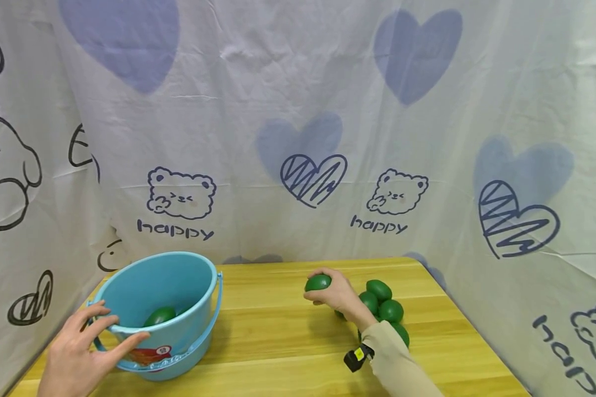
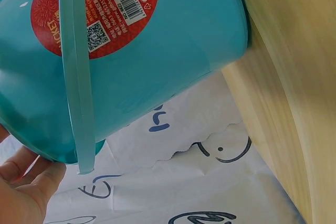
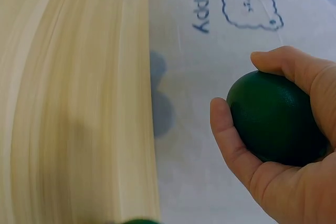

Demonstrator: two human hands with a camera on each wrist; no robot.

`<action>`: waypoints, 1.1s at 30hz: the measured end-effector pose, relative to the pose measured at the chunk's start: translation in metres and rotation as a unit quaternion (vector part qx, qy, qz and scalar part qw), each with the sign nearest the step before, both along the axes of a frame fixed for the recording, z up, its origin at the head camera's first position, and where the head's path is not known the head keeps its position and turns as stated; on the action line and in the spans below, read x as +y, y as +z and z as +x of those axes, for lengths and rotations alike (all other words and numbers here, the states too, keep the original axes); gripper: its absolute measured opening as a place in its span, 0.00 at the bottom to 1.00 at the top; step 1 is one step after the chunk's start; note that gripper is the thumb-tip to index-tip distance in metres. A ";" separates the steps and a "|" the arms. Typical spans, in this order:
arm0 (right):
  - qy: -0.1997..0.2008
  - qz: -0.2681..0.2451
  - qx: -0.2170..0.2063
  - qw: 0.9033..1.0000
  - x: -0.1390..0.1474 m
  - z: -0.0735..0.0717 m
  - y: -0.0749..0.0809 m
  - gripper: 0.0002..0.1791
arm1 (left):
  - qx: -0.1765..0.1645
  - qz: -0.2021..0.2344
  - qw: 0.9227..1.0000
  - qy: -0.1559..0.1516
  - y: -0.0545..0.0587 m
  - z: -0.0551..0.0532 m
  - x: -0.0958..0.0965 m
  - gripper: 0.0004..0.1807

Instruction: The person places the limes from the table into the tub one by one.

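My right hand (image 1: 335,292) holds a dark green lime (image 3: 275,119) between thumb and curled fingers, above the table. Just right of that hand, partly behind the wrist, several more green limes (image 1: 390,311) lie in a group. On the left stands a light blue bucket (image 1: 179,264), with a green lime (image 1: 160,316) visible inside it. My left hand (image 1: 81,347) grips the bucket's near left rim, its fingers over the edge and the thumb along the outside. In the left wrist view, the fingertips (image 2: 50,174) are right at the rim beside the handle.
The bucket's handle (image 1: 217,309) hangs down along its side. Everything stands on a yellow wooden table (image 1: 268,331). White cloth (image 1: 248,138) printed with hearts and bears hangs behind the table and at both sides. A small black device (image 1: 357,357) sits at the right wrist.
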State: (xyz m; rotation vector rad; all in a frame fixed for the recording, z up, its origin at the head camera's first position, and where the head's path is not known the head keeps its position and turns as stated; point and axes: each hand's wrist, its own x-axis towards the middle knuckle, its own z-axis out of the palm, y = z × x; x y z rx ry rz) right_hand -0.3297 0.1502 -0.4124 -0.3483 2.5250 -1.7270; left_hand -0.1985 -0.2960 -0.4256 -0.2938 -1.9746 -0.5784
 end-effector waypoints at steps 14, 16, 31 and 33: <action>0.092 -0.037 -0.004 0.995 -0.051 0.011 0.007 0.24 | 0.001 0.001 1.000 0.009 0.000 0.003 0.001 0.34; 0.100 -0.041 -0.009 0.994 -0.056 0.012 0.008 0.23 | 0.001 0.001 1.000 0.010 0.000 0.003 0.002 0.34; 0.129 -0.016 0.026 0.991 -0.094 0.018 0.026 0.25 | 0.002 -0.002 1.000 0.007 0.000 0.001 0.000 0.34; 0.131 -0.011 0.035 0.991 -0.100 0.020 0.029 0.27 | 0.002 -0.002 1.000 0.008 0.000 0.001 0.001 0.34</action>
